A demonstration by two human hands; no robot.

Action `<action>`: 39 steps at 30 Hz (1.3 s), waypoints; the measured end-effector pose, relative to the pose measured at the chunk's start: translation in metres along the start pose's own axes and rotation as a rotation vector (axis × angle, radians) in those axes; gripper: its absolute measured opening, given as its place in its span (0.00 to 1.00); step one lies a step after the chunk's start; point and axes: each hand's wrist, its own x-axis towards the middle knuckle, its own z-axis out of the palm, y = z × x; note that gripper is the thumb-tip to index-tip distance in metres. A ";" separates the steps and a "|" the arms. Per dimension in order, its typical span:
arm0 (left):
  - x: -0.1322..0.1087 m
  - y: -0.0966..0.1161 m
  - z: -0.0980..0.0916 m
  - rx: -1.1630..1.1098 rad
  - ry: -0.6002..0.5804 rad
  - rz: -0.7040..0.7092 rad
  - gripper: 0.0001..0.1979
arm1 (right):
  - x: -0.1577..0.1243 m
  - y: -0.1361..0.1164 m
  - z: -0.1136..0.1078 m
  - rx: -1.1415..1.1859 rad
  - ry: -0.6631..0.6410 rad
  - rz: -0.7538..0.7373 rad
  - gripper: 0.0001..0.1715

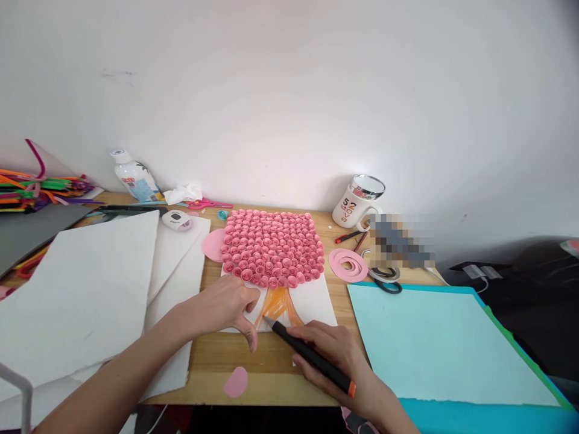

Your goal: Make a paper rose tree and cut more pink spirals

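Note:
My right hand [339, 355] grips a thick black marker [312, 355] with an orange end. Its tip touches the orange-coloured tree trunk [275, 304] drawn on a white sheet [314, 301]. Above the trunk, rows of rolled pink paper roses [274, 247] cover the upper part of that sheet. My left hand [230, 301] rests on the sheet's left side, just below the roses, thumb held apart and nothing visible in it; its other fingers are bent and partly hidden. Near the table's front edge lies a pink paper piece [236, 382].
White sheets [81, 289] lie to the left, with a small white device [177, 220] on them. Behind are a bottle [136, 178], pink scissors [210, 204] and a mug [358, 202]. Rightward are a pink paper spiral [348, 266], tape rolls [383, 272] and light-blue sheets [447, 343].

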 end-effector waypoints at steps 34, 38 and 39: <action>0.000 0.004 -0.006 -0.055 0.032 -0.033 0.23 | -0.006 -0.003 0.001 0.037 -0.064 0.012 0.15; 0.000 0.005 -0.007 -0.049 0.015 -0.058 0.23 | -0.006 -0.003 0.000 0.033 -0.095 0.033 0.16; 0.000 0.005 -0.007 -0.050 0.011 -0.065 0.23 | -0.006 -0.003 0.000 0.031 -0.066 0.048 0.16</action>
